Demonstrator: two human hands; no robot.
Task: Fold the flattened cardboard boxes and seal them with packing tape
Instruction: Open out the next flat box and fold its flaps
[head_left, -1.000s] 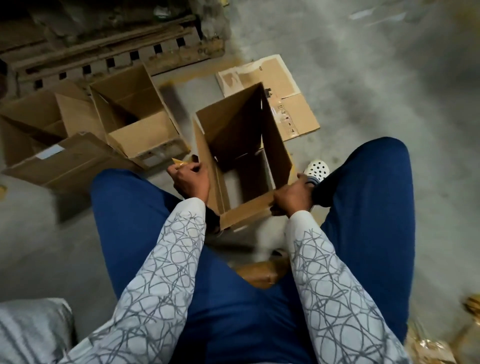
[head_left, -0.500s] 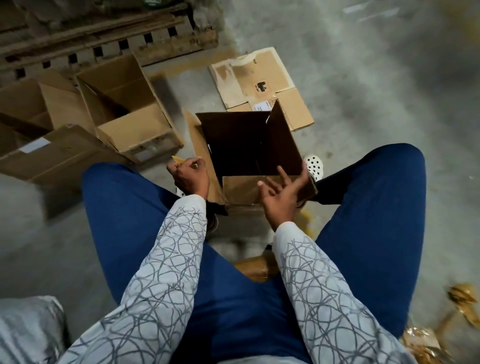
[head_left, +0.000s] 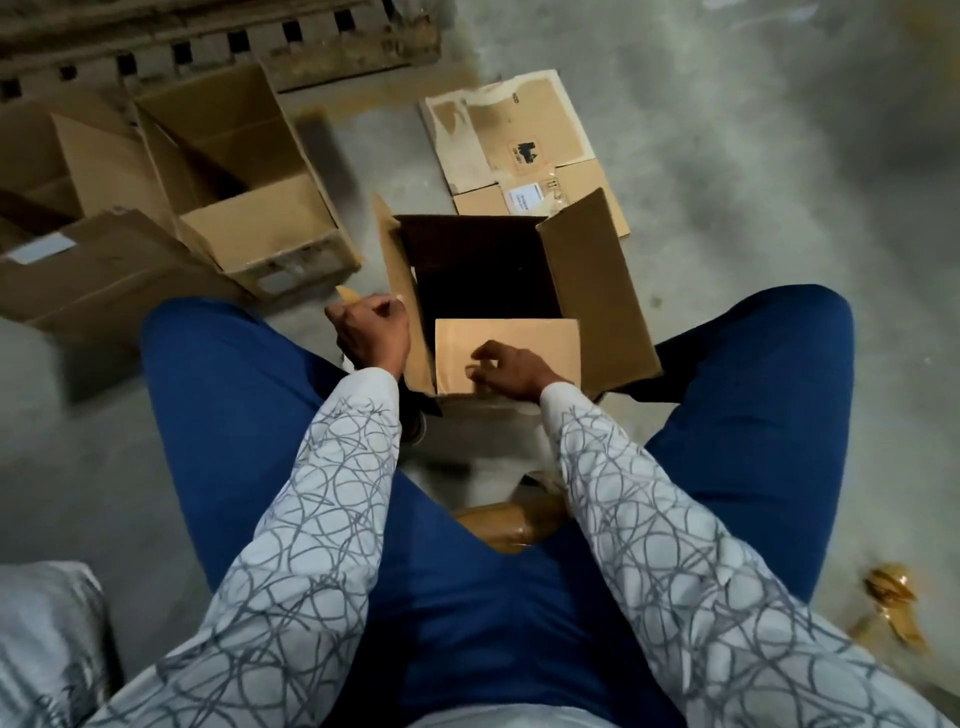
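One box (head_left: 592, 291) sat at frame centre, top open. R hand (head_left: 511, 366) rested on near flap (head_left: 506, 338), fingers loosely bent, apart; L hand (head_left: 371, 332) curled round small tan piece (head_left: 347, 294) — ID unclear. Best: press flap level before side flaps.

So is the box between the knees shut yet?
Open. Only the near flap is folded in, under the right hand; both side flaps stand up.

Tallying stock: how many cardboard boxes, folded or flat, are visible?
5: the box between the knees, an open box beside it, a cropped box at far left, a labelled box below those, a flat box beyond. More may be hidden.
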